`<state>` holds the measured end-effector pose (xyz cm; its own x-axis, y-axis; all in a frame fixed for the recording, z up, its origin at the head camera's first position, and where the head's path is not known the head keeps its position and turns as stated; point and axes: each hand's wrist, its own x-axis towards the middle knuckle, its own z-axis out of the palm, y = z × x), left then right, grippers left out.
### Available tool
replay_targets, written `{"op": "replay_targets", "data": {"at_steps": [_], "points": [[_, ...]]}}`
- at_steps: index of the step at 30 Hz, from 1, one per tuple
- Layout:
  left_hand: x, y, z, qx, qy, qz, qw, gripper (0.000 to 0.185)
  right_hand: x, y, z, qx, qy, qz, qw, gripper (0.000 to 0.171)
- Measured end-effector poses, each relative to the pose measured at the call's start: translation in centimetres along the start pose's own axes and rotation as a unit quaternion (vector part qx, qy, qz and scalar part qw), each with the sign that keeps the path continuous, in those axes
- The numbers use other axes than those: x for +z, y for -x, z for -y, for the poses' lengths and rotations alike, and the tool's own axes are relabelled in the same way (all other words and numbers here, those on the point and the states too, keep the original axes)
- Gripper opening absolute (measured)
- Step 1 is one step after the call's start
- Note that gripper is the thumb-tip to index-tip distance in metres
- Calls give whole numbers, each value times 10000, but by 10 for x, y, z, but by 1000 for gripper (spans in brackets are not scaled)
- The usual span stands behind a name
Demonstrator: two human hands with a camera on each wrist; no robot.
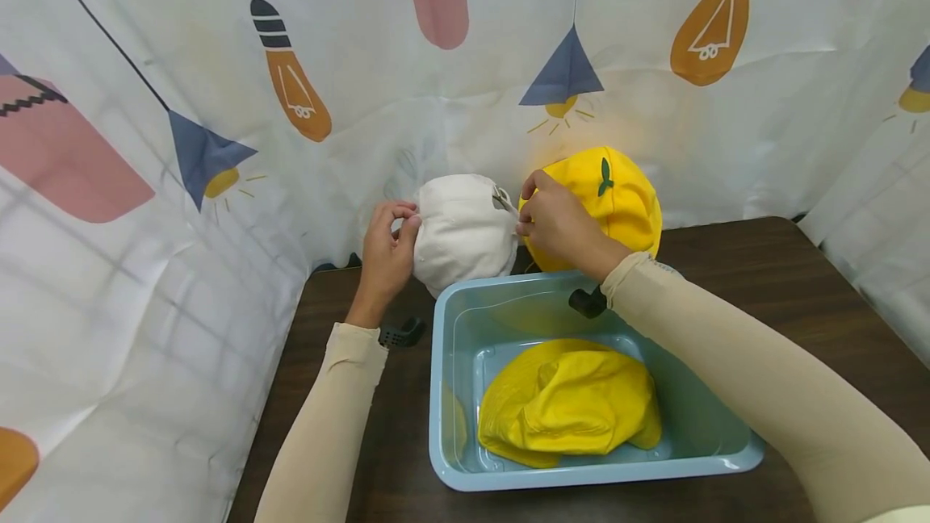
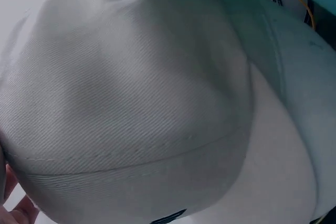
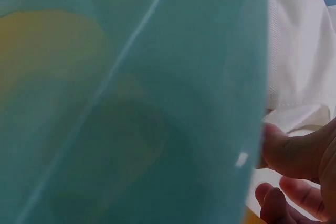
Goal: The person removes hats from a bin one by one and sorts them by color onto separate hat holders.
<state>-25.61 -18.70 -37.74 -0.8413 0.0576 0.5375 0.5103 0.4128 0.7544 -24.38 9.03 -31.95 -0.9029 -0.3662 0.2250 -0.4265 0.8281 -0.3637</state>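
Dark table [image 1: 763,281], lightbulb-print curtain [image 1: 182,63] behind. We saw white cap [image 1: 461,232] upright beyond blue tub [image 1: 450,394]; left hand [image 1: 387,253] gripped its side, steadying; right hand [image 1: 555,220] pinched strap. Yellow cap [image 1: 570,406] in tub.

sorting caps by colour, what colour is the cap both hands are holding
White, or off-white: the cap shows best in the head view.

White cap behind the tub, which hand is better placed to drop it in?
Probably the right hand: it pinches the white cap on the side nearest the blue tub; the left hand holds the far side.
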Motion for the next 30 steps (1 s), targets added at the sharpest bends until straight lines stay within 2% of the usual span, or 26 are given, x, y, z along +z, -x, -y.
{"op": "replay_targets", "data": {"at_steps": [6, 13, 19, 23, 30], "points": [[2, -1, -2, 77, 27, -18, 10000, 22, 6, -2, -4, -278, -103, 48, 9995, 13], [6, -1, -1, -14, 136, 94, 9999, 17, 9, -4, -9, 66, -331, 137, 9993, 20], [7, 0, 1, 35, 242, 117, 9996, 17, 10, -4, -10, 134, -396, 136, 9990, 21], [6, 0, 0, -56, 185, 95, 9998, 18, 9, -4, -10, 46, -378, 95, 9992, 21], [3, 1, -3, -255, -271, -38, 9993, 21, 7, -4, -12, -174, -344, 53, 9992, 21]]}}
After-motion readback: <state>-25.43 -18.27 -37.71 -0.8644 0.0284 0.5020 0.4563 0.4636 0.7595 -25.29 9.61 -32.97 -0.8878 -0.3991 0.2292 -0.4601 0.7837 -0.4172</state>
